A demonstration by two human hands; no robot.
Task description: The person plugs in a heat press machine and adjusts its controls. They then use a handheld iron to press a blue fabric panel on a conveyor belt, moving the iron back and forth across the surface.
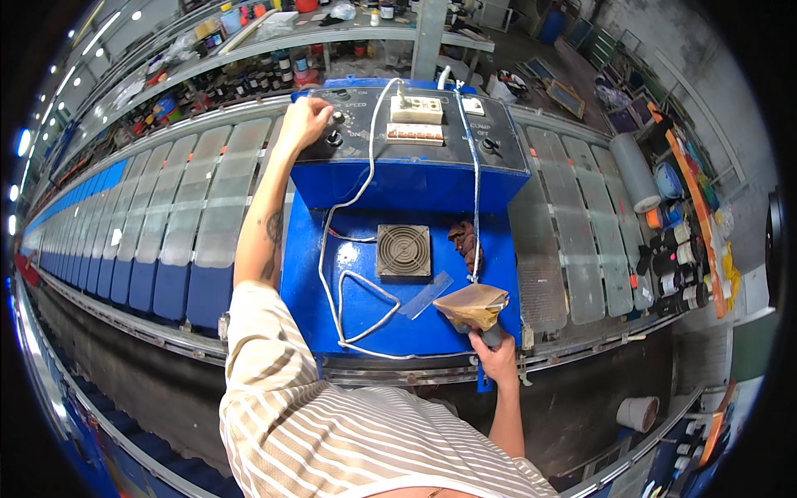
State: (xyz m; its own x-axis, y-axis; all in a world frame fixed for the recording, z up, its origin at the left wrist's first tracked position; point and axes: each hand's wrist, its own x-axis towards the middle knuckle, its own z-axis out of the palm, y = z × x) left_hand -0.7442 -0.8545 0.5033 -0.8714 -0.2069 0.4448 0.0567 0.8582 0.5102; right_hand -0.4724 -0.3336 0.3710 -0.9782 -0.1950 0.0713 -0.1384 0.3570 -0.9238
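My left hand is at the left edge of a black control panel on a blue metal machine, its fingers bent beside a small knob. Whether the fingers touch the panel cannot be told. Low on the right, my right hand grips the dark handle of a tool whose wide head is wrapped in brown tape or film. A white cord is plugged into a socket block and loops over the blue surface. A blue-white cord hangs down to the taped tool.
A fan grille, a clear plastic strip and a crumpled brown cloth lie on the blue surface. Rows of printing pallets flank the machine. Dark bottles stand at right, a white bucket below. A person in red is far left.
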